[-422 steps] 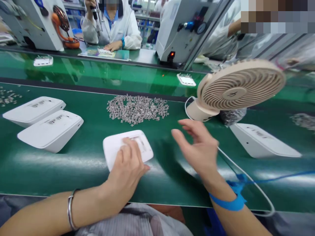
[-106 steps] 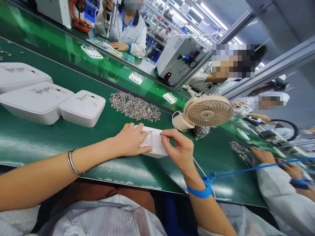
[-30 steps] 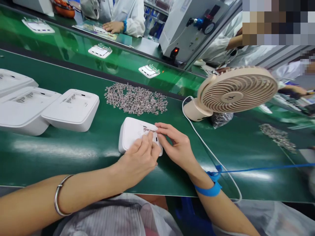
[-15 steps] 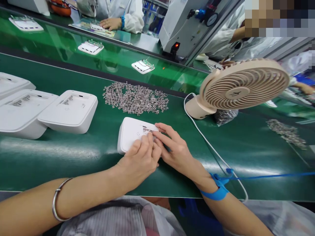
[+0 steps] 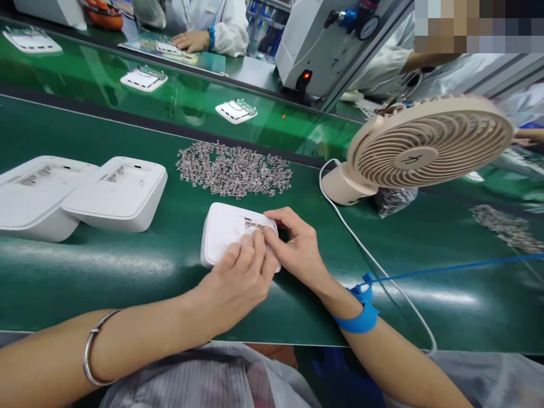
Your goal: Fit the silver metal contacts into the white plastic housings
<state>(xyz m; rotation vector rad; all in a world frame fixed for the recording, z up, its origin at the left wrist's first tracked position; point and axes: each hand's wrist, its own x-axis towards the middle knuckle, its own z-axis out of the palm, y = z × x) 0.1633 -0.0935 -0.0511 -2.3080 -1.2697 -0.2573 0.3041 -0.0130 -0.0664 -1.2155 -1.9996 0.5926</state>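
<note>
A white plastic housing point(image 5: 223, 232) lies flat on the green mat point(image 5: 127, 266) in front of me. My left hand point(image 5: 238, 280) rests on its near right part, fingers curled and pressed on the surface. My right hand point(image 5: 295, 246) grips the housing's right end, fingertips pinched at a slot with small metal parts in it. Whether a small piece is held between the fingers is hidden. A pile of small silver metal clips point(image 5: 233, 170) lies just beyond the housing.
Two more white housings point(image 5: 117, 192) point(image 5: 34, 195) sit at the left. A beige desk fan point(image 5: 425, 150) stands at the right, its white cable point(image 5: 382, 272) crossing the mat. Boards ride a glossy conveyor point(image 5: 236, 110) behind; other people work across it. A blue strap point(image 5: 359, 320) circles my right wrist.
Both hands stay on the housing; my right fingers have curled in tighter at the slot. The boards on the far conveyor have drifted left.
</note>
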